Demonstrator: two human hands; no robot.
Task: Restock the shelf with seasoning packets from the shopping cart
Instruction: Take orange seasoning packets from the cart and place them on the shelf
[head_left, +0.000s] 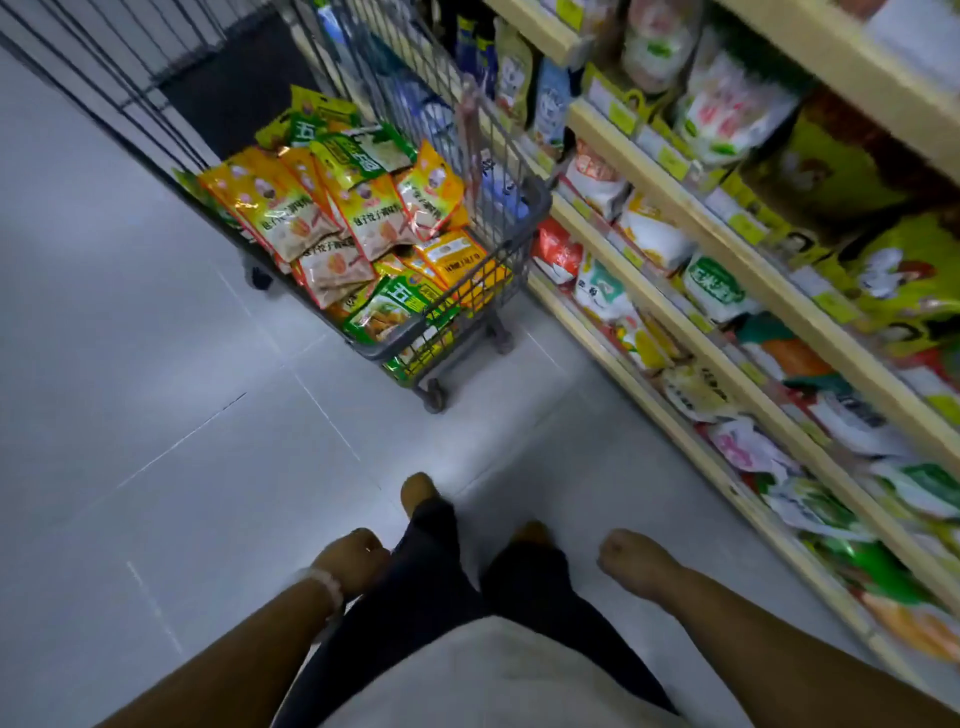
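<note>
With my left hand (353, 561) and right hand (631, 564) hanging loosely curled and empty at lower centre, the packets (332, 208) heaped in the cart (511, 236) at upper centre look light, limp and slick; pinch one by a sealed edge.

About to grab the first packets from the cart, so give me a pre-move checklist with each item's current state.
1. Both hands free: ok. Left hand and right hand hang by the legs, fingers loosely curled, holding nothing.
2. Stock available: ok. The shopping cart is heaped with seasoning packets, yellow and green.
3. Cart within arm's reach: not ok. It stands ahead across bare floor.
4. Path to cart: ok. Nothing lies on the floor between feet and cart.
5. Cart next to shelf: ok. It stands right alongside.
6. Matching gap on shelf: cannot tell. The shelf rows are blurred.
</note>
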